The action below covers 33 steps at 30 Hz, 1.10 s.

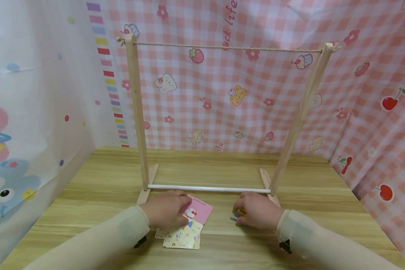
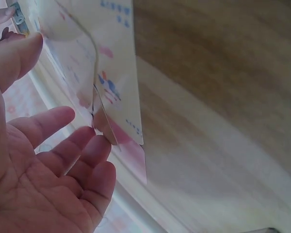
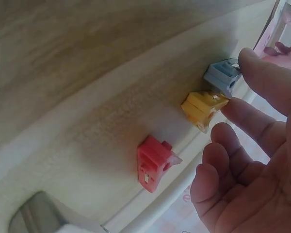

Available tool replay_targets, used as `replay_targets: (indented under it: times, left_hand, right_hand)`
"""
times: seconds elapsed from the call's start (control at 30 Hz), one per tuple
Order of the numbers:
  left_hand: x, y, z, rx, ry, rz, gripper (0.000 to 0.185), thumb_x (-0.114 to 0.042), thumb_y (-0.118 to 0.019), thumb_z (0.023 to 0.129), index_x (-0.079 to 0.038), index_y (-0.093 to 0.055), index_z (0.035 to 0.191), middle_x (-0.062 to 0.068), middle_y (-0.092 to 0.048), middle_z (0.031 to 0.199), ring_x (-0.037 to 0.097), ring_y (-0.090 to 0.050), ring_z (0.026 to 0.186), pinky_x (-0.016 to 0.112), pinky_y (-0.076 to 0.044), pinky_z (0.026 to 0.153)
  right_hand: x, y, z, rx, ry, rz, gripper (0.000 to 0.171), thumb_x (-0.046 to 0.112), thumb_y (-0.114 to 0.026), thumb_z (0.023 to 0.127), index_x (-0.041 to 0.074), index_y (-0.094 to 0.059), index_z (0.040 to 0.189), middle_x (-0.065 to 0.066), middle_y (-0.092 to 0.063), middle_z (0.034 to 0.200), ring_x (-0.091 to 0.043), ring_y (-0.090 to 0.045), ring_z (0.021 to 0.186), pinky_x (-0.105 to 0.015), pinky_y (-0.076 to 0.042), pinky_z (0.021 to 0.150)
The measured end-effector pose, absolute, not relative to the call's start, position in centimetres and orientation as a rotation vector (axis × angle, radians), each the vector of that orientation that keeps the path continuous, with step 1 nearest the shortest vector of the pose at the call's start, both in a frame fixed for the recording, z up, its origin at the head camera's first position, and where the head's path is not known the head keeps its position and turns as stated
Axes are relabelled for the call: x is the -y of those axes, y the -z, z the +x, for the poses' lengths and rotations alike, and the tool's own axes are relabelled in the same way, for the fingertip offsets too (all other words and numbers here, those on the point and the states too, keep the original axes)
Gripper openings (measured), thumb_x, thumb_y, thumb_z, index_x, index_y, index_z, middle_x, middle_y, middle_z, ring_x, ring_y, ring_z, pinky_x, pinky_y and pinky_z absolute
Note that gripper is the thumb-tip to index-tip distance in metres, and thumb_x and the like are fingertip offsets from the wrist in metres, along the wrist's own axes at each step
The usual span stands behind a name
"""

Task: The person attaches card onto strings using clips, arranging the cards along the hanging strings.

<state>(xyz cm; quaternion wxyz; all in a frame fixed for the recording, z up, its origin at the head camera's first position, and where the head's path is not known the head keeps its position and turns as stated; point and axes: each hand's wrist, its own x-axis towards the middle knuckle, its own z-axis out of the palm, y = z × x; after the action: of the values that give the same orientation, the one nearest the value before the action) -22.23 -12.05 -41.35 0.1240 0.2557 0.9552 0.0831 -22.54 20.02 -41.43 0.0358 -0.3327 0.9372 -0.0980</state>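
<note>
Pink checks, bright clips and cartoon cards

The backdrop cloth (image 1: 256,93) has pink and white checks with strawberries, cupcakes and cherries. At 9 o'clock the white curtain (image 1: 27,112) shows a blue bunny. The table (image 1: 222,168) is light wood. The top card (image 1: 197,210) is pink; the lower card (image 1: 183,236) is pale yellow with little pictures. The clips are blue (image 3: 223,75), yellow (image 3: 202,108) and red (image 3: 155,162).

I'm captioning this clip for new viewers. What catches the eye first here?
A wooden rack with a string across its top stands mid-table before a pink checked backdrop. In front, the left hand touches picture cards, and the right hand reaches small red, yellow and blue clips.
</note>
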Motion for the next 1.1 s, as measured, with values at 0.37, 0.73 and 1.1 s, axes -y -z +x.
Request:
replay_targets:
  times: [0.37,0.73,1.1]
  left_hand:
    - [12.0,41.6,-22.5,-2.792,-0.236,0.759,0.080,-0.059,-0.076,0.091,-0.020,-0.051,0.156,0.007,-0.046,0.164,0.035,-0.042,0.152,0.053,-0.036,0.125]
    - [11.7,41.8,-23.0,-2.776,-0.240,0.782,0.088,-0.062,-0.077,0.088,-0.021,-0.046,0.159,0.007,-0.043,0.166,0.036,-0.040,0.154,0.055,-0.030,0.127]
    - [11.4,41.5,-23.3,-2.767,-0.242,0.760,0.088,-0.062,-0.079,0.086,-0.026,-0.045,0.159,0.002,-0.044,0.166,0.035,-0.040,0.154,0.054,-0.029,0.128]
  right_hand:
    - [-19.4,41.4,-22.2,-2.881,0.285,-0.953,0.027,0.032,-0.091,0.082,0.016,-0.079,0.100,0.008,-0.055,0.087,-0.005,-0.046,0.078,-0.023,-0.043,0.067]
    - [-19.0,41.7,-22.2,-2.892,0.269,-0.953,0.024,0.031,-0.091,0.082,0.018,-0.078,0.097,0.010,-0.052,0.085,-0.006,-0.046,0.078,-0.023,-0.042,0.064]
    - [-18.8,41.8,-22.2,-2.882,0.281,-0.927,0.023,0.030,-0.090,0.083,0.017,-0.078,0.098,0.010,-0.051,0.085,-0.006,-0.045,0.077,-0.024,-0.042,0.064]
